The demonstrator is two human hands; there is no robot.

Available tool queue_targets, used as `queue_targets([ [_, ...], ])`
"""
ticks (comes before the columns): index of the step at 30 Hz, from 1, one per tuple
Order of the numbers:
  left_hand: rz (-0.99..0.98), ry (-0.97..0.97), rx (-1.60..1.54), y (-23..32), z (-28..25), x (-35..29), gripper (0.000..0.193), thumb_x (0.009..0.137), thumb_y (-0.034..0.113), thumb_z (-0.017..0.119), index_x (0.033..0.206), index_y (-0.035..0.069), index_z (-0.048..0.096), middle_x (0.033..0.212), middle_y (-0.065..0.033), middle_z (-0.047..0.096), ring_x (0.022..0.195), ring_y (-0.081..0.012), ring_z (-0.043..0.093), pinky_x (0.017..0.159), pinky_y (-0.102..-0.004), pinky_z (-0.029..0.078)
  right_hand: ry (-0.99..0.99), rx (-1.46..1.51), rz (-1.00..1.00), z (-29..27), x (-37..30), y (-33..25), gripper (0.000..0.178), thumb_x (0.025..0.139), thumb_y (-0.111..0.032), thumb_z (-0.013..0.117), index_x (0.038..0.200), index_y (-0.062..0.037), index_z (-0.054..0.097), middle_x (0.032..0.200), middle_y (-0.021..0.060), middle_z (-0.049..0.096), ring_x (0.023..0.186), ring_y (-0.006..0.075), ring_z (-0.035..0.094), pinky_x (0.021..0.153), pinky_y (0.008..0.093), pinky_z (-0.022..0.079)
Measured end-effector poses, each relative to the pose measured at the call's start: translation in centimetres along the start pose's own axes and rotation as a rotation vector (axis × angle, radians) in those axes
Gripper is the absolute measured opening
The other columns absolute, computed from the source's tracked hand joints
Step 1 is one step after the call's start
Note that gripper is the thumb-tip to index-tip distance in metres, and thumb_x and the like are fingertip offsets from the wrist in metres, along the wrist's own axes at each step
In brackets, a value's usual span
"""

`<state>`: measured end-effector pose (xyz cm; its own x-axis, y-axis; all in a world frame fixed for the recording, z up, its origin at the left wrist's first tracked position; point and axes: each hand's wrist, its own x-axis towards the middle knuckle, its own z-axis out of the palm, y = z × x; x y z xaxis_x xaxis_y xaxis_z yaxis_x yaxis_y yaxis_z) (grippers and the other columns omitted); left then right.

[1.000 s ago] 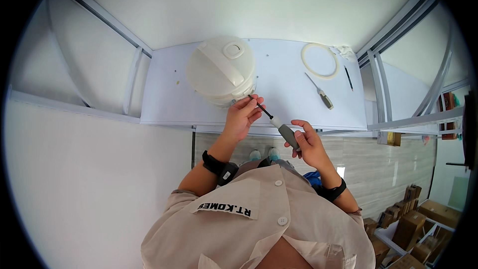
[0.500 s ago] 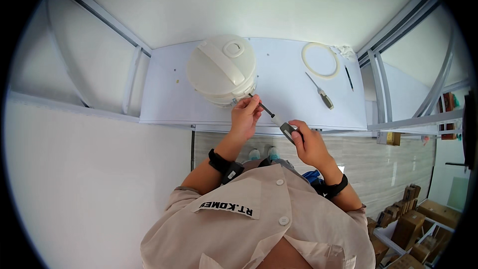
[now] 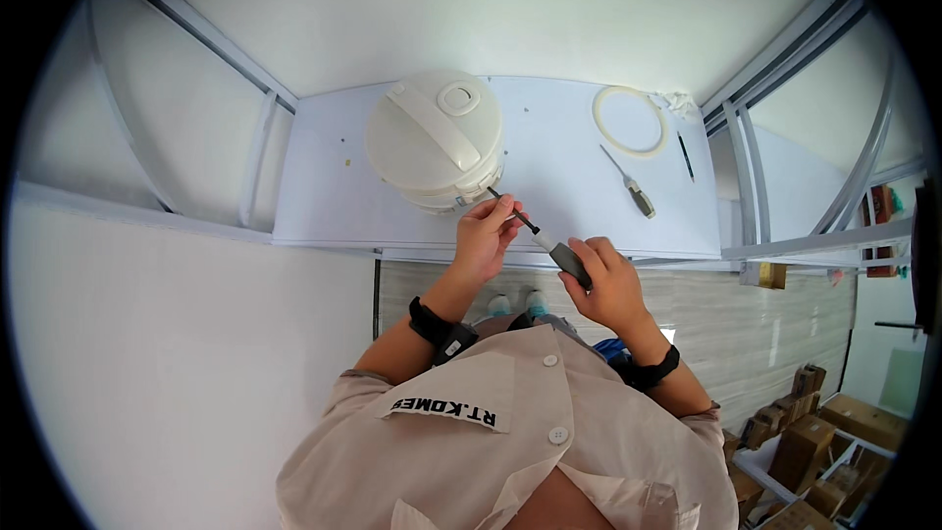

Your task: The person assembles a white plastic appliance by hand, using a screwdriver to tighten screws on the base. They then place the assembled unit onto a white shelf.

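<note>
A round cream-white rice cooker (image 3: 397, 142) with a handle across its lid stands on the white table (image 3: 324, 211). My right hand (image 3: 610, 287) is closed round the grey handle of a screwdriver (image 3: 567, 263). Its dark shaft slants up and left, and the tip reaches the cooker's front right side, near the hinge or latch part. Close to that tip, my left hand (image 3: 481, 243) pinches the shaft between thumb and fingers. What the tip meets is too small to make out.
Right of the cooker lie a second screwdriver (image 3: 640, 198), a pale ring (image 3: 596, 120), a dark pencil-like stick (image 3: 686, 157) and a crumpled white cloth or tissue (image 3: 679, 104). Small bits dot the tabletop. Metal frame posts (image 3: 260, 162) flank the table, and cardboard boxes (image 3: 800, 451) stand lower right.
My right hand's fingers have shifted round the screwdriver's handle. The left hand keeps its pinch by the cooker, and the tip stays at the same spot.
</note>
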<state>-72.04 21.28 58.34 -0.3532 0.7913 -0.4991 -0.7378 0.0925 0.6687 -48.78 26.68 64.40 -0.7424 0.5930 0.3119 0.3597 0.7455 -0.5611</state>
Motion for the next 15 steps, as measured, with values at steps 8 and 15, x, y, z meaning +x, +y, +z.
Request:
queue_targets([
  [8, 0.071, -0.005, 0.025, -0.7, -0.5, 1.1, 0.017, 0.102, 0.026, 0.075, 0.101, 0.01, 0.069, 0.095, -0.0008, 0.073, 0.081, -0.0077, 0.069, 0.064, -0.0186, 0.052, -0.068, 0.561, 0.416, 2.1, -1.0, 1.0, 0.028, 0.11, -0.016, 0.053, 0.135, -0.0035, 0.056, 0.106, 0.0142, 0.071, 0.064, 0.0216, 0.064, 0.058, 0.0332, 0.052],
  [15, 0.136, -0.121, 0.054, -0.5, -0.9, 0.7, 0.023, 0.104, 0.024, 0.071, 0.117, 0.005, 0.069, 0.107, -0.0061, 0.075, 0.094, -0.0157, 0.073, 0.083, -0.0255, 0.06, -0.257, 1.226, 0.976, 1.4, 1.2, 2.6, 0.036, 0.116, -0.033, 0.038, 0.138, -0.0093, 0.053, 0.094, 0.0167, 0.074, 0.049, 0.0192, 0.059, 0.041, 0.0279, 0.04],
])
